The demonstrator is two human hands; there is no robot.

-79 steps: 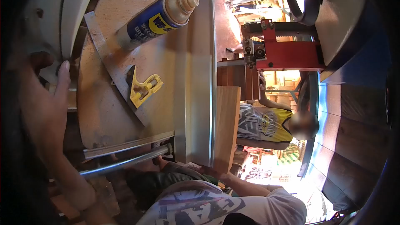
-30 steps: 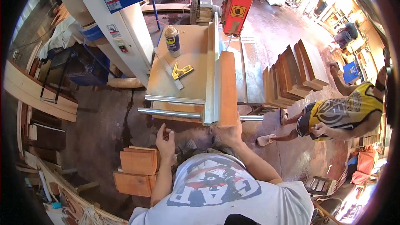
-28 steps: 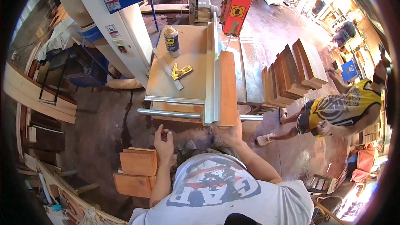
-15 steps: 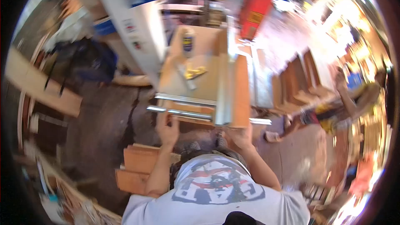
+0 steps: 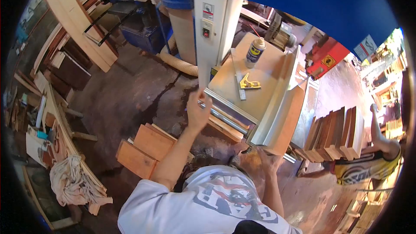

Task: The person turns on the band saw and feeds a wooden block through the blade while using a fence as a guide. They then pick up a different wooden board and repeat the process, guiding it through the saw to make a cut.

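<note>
My left hand [image 5: 199, 112] is raised at the left end of a silver metal rail [image 5: 225, 118], its fingers curled together; what lies inside them is hidden. My right hand [image 5: 269, 161] grips the near end of a reddish wooden board [image 5: 288, 119]. That board lies along a metal fence [image 5: 272, 119] on the machine table [image 5: 225, 80]. On the table stand a spray can [image 5: 255, 53] and, nearer to me, a square with a yellow head [image 5: 250, 82] and a steel rule.
A blue machine housing [image 5: 312, 4] hangs over the table, beside a white column [image 5: 210, 30] with a switch. Cut boards [image 5: 143, 147] lie on the floor at left. Right of the table, a person [image 5: 372, 160] is beside stacked boards [image 5: 333, 134]. A hose [image 5: 177, 63] runs behind.
The view has turned, so the table and fence now sit further right and tilted. My left hand appears higher, at the rail's end; my right hand remains at the board's near end.
</note>
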